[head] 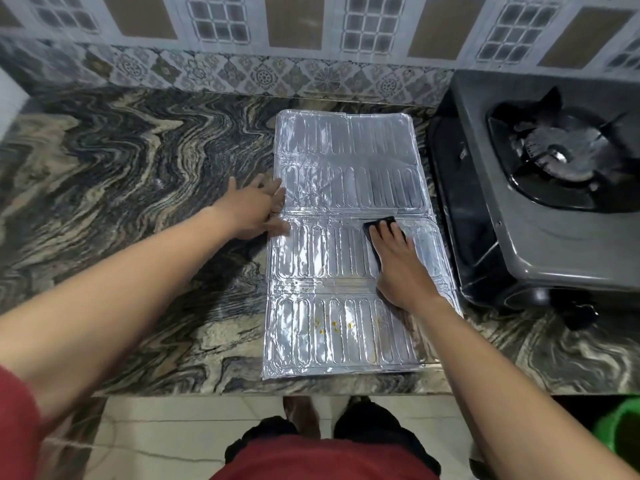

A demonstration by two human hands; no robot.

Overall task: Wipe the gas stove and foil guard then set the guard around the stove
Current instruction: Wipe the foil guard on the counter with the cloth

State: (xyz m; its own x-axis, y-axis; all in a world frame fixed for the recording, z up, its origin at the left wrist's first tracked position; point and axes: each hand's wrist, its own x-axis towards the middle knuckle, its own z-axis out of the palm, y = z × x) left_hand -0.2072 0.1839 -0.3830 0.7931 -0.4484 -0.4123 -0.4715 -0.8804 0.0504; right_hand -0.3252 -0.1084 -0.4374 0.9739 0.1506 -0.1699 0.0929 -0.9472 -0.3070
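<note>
The silver foil guard (pixel 346 188) lies flat and unfolded on the marbled counter, with yellow crumbs on its nearest panel. My left hand (pixel 254 207) rests flat on the guard's left edge, fingers spread, holding it down. My right hand (pixel 401 268) presses a dark cloth (pixel 379 224) flat against the guard's third panel, near its right side. The grey gas stove (pixel 540 188) stands to the right of the guard, its black burner and pan support visible.
The marbled counter (pixel 138 188) stretches left of the guard. A tiled wall (pixel 311 36) backs it. The counter's front edge runs just below the guard. A green container (pixel 620 434) sits on the floor at lower right.
</note>
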